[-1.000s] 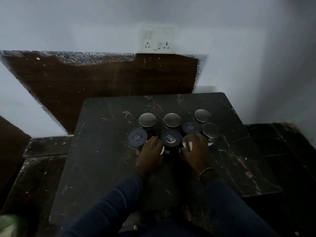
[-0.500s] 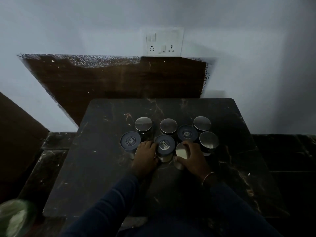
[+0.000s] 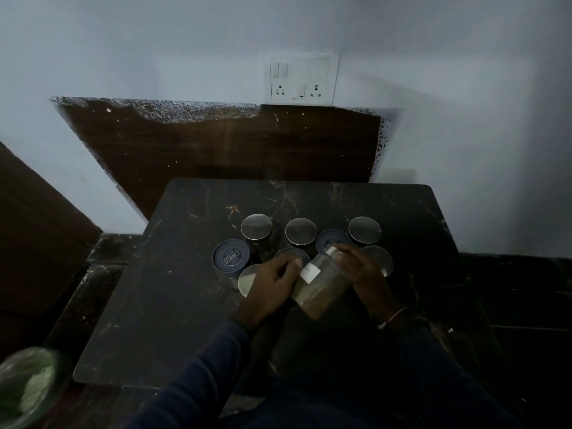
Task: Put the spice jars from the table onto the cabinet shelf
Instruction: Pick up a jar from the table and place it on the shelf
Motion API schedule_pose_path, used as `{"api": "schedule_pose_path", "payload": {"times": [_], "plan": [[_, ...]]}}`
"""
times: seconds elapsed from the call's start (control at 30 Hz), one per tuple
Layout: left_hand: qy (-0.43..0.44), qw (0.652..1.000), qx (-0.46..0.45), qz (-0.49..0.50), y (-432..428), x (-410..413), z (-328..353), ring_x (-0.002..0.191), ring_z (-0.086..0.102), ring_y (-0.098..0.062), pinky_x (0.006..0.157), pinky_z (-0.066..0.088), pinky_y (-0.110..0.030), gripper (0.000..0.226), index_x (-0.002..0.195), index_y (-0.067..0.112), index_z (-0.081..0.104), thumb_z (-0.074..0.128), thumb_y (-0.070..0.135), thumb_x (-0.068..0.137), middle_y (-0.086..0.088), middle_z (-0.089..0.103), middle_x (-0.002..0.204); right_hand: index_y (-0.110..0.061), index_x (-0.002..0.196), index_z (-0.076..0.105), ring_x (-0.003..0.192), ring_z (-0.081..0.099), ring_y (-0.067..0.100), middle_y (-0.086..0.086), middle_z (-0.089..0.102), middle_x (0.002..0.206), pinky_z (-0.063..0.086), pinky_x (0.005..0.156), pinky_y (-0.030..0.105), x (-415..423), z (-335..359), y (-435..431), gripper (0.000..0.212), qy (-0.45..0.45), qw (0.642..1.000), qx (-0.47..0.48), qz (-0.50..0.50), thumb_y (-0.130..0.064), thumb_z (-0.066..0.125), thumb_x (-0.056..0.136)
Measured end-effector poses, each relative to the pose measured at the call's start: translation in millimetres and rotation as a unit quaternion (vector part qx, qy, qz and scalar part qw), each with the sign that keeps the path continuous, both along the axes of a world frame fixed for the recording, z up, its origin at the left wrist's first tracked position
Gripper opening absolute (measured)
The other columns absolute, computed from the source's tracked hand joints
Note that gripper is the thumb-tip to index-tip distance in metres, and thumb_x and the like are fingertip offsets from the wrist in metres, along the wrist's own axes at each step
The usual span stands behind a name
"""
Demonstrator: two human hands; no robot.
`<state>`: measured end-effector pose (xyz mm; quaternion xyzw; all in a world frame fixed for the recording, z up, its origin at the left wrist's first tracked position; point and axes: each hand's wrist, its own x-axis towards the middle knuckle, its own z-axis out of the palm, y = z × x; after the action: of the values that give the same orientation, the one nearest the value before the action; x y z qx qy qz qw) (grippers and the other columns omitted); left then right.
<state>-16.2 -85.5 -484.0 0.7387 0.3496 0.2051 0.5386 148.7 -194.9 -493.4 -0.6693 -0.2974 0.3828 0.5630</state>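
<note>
Several spice jars with silver or dark blue lids stand clustered on the dark marble table [image 3: 161, 305]. My right hand [image 3: 363, 270] grips a clear glass jar [image 3: 322, 287] of brownish spice, lifted off the table and tilted with its lid pointing away from me. My left hand [image 3: 272, 284] curls round a silver-lidded jar [image 3: 250, 280], whose lid shows just left of the hand. A blue-lidded jar [image 3: 231, 254] stands at the cluster's left, and silver-lidded jars [image 3: 256, 227] [image 3: 301, 231] [image 3: 364, 230] line the back row. No cabinet shelf is in view.
A brown wooden panel [image 3: 235, 147] leans against the white wall behind the table, below a switch and socket plate [image 3: 301, 78]. Dark brown furniture [image 3: 34, 230] stands at the left. A blurred greenish object [image 3: 28, 388] sits at the bottom left.
My right hand has lifted its jar off the table and tipped it towards me. My left hand has drawn a silver-lidded jar out of the cluster. The view has moved closer.
</note>
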Motion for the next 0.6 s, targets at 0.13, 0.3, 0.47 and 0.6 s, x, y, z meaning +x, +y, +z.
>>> {"api": "schedule_pose_path", "payload": {"times": [0.13,0.3,0.47,0.6], "plan": [[-0.023,0.944,-0.33,0.015,0.1,0.4,2.1,0.083,0.065,-0.023,0.08,0.05,-0.037,0.038,0.092,0.009,0.071,0.054,0.043,0.09,-0.012,0.07,0.089,-0.029,0.102,0.066,0.091,0.068,0.012,-0.001,0.07,0.099,0.056,0.078,0.028,-10.7,16.2,9.5,0.023,-0.005,1.0,0.03,0.005,-0.032,0.058,0.081],[-0.013,0.912,-0.41,-0.008,-2.8,-4.8,4.2,0.076,0.065,-0.02,0.056,0.056,-0.026,0.023,0.105,0.007,0.063,0.051,0.024,0.095,-0.012,0.067,0.088,-0.028,0.093,0.07,0.091,0.068,0.015,-0.001,0.072,0.093,0.054,0.083,0.038,-18.7,7.1,17.9,0.008,0.03,0.997,0.025,-0.061,-0.032,0.064,0.089],[-0.033,0.963,-0.266,0.0,-4.4,0.9,-1.1,0.093,0.066,-0.016,0.074,0.055,-0.026,0.028,0.113,0.023,0.057,0.062,0.013,0.087,-0.005,0.067,0.108,-0.029,0.105,0.061,0.099,0.069,0.026,0.006,0.071,0.104,0.056,0.088,0.054,-27.6,3.6,27.0,0.021,0.115,0.988,-0.014,-0.1,-0.042,0.063,0.089],[-0.053,0.973,-0.223,0.022,0.0,4.7,3.6,0.107,0.063,-0.024,0.088,0.056,-0.042,0.059,0.12,0.029,0.052,0.07,0.031,0.063,-0.005,0.06,0.121,-0.024,0.119,0.057,0.099,0.07,0.024,0.008,0.069,0.114,0.056,0.088,0.051,-32.5,11.2,34.0,0.036,0.136,0.987,-0.023,-0.079,-0.044,0.062,0.089]]}}
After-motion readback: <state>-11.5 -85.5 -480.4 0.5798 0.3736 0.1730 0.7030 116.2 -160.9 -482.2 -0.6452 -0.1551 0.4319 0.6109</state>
